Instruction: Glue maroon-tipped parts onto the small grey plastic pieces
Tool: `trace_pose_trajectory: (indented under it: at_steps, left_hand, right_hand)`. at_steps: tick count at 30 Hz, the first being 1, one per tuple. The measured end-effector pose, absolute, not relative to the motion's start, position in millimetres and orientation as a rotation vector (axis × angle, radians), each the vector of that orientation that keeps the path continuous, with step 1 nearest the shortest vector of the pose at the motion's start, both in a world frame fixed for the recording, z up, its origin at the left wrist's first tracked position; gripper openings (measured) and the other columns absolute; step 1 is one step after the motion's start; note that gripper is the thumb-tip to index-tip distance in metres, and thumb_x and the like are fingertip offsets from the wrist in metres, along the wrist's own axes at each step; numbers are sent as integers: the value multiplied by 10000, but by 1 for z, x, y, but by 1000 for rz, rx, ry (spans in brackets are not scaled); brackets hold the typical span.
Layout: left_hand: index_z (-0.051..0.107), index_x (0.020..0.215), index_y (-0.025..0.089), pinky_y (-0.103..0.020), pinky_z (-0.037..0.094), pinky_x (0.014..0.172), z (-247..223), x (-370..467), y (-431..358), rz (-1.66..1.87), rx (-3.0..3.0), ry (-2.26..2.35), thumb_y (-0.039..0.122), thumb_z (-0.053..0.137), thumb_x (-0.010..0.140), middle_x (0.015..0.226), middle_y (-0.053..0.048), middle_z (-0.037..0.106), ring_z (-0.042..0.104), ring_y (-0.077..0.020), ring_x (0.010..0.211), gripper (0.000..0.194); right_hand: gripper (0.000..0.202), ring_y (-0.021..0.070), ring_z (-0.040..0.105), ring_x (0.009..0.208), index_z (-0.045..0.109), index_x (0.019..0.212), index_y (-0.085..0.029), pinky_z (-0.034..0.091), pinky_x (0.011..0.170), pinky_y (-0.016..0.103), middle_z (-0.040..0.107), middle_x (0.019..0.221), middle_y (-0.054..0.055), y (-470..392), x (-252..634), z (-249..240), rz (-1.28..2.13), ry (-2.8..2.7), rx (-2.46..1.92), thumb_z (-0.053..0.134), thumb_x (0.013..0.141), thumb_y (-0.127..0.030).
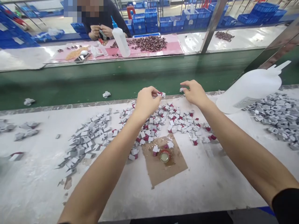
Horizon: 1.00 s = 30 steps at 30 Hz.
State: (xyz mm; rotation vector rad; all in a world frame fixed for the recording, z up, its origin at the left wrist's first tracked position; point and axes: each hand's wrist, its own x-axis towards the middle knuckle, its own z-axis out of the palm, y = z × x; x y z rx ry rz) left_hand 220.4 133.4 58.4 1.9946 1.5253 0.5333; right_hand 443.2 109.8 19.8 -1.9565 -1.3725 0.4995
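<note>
My left hand [148, 101] is closed in a pinch on a small grey-and-red plastic piece [161, 94], held over the far side of the heap. My right hand [195, 93] reaches past the table's far edge, thumb and index finger apart. Right at its fingertips is a small grey piece [181, 90]; whether they touch it is hard to tell. Below both hands spreads a heap of grey and dark-red pieces [151, 124]. On a brown cardboard square [161, 177] stands a small round cap-like dish [164, 156], with a few pieces beside it.
A white squeeze bottle [252, 87] leans at right beside a grey heap [277, 118]. A green belt [93, 77] runs behind the table, carrying a few grey clusters [106, 94]. Across it, a co-worker [107, 15] handles something near another bottle [121, 40] and brownish pieces [149, 43].
</note>
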Motion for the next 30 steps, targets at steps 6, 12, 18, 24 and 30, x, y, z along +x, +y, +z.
trace_pose_trajectory:
  at_steps: [6,12,18,24,30]
  left_hand:
    - [788,1296,175,-480,662,1075,26,274,199,305,1893,1593,331,782,1102,1363,-132,795,777,-270,1201,248]
    - [731,1429,173,-548,650,1110,19,283,208,333,1830,1621,353,813,1084,1472,-148,745,751,-311,1298,398]
    - [756,1324,193,-396,591,994,56,249,142,573,1888,1282,133,609,1105,1293,-125,839,780,-251,1142,270]
    - [789,1261,262,-351,605,885,73,208,46,749,1917,835,221,683,1089,1197,-54,829,766,-217,1068,206]
    - [803,1178,255,-331,592,875,61,177,3,808,1960,916,196,719,1111,1117,-29,801,730,-180,976,123]
  right_hand:
    - [169,307,774,1263,810,1091,-180,608,1175,582,830,1256,101,152,452,-5,666,-1291,-1846,893,1008,-301]
    - [304,278,854,1045,749,1037,-232,708,1047,520,842,1083,88,105,448,12,909,-1127,-1457,956,861,-367]
    - [299,238,851,1058,771,1049,-268,725,940,444,854,1282,64,27,429,43,1073,-1003,-1161,962,829,-335]
    - [182,153,815,773,782,1042,-266,717,876,371,845,1007,-5,-24,401,49,1244,-882,-1111,860,896,-191]
    - [125,191,864,827,872,1137,-270,768,865,385,854,1122,43,-63,380,40,1331,-894,-1132,834,1024,-306]
